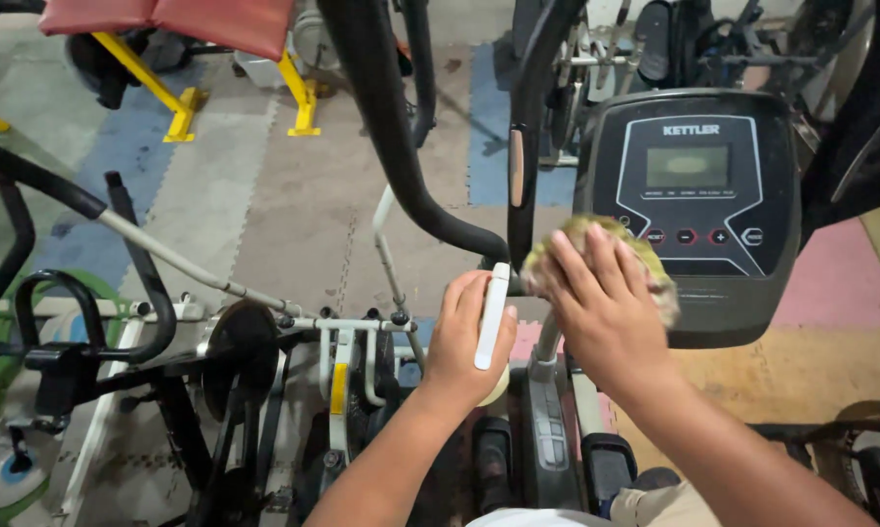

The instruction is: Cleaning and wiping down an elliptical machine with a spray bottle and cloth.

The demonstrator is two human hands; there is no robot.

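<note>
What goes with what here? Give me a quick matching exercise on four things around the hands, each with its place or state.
Things:
1. left hand
2. right hand
3. console
4. red bench pad

Places or states:
A. top left, on a yellow frame
B. pressing a yellowish cloth
C. dark, with a small grey screen
D. gripping a white spray bottle

Pairs: 1-D, 2-B, 3-C, 4-A
</note>
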